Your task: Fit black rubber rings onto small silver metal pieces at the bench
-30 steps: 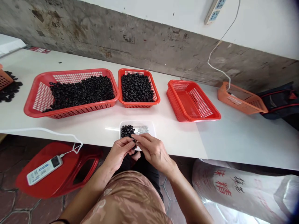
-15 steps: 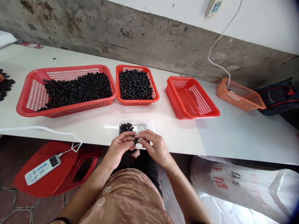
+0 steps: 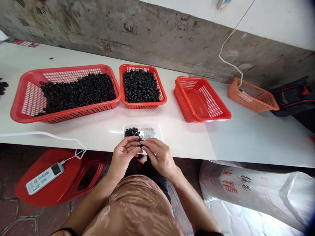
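Along the white table (image 3: 187, 144), a large red plastic basket (image 3: 73, 115) and a smaller one (image 3: 142, 106) hold heaps of black rings, with a third red basket (image 3: 204, 120) to their right. Nearer the person, a shallow white tray (image 3: 142, 125) holds a small heap of rings (image 3: 131, 132) beside silvery bits (image 3: 149, 132). Above its near edge, the left hand (image 3: 124, 154) and right hand (image 3: 159, 155) curl closed, fingertips meeting on a few black rings (image 3: 140, 143), too small to count.

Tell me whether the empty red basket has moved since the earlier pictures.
No: the empty red basket sits unchanged beside the smaller filled red basket; only the view shifted.
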Available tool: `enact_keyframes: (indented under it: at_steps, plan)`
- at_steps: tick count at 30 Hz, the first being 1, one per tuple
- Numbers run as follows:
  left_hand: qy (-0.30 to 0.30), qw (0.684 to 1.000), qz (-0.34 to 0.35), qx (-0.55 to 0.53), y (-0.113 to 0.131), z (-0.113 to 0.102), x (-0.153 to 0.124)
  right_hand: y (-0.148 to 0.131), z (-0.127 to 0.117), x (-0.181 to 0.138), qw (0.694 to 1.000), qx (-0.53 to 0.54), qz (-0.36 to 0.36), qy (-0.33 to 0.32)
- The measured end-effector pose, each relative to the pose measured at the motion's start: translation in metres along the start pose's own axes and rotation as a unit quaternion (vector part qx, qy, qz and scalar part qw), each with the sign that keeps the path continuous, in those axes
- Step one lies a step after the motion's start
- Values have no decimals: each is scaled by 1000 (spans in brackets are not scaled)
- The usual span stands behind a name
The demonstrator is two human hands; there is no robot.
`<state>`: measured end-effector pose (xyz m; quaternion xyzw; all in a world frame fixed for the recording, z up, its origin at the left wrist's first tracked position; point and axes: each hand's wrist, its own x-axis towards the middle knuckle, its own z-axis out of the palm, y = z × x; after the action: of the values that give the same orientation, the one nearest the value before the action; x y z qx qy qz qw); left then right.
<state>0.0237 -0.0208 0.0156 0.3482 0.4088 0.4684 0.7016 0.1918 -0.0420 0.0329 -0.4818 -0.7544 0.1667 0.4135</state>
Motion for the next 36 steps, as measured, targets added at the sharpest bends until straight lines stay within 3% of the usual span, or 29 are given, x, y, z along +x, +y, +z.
enact_keyframes:
  at_steps: [5,11,20,27,36]
  plan:
    - [9,1000,-1,-25,2,4,1,0,1,-4,994,-93,-54,-5]
    - [-25,998,-38,-31,5,7,1,0,10,-7,983,-152,-80,69]
    - [-61,994,-28,87,3,1,1,-2,7,-12,987,-135,-70,56]
    - [-52,996,-42,51,4,5,-2,-4,10,-12,987,-144,-63,38]
    - [-39,998,-43,12,1,-1,-4,-10,10,-3,970,-212,-116,8]
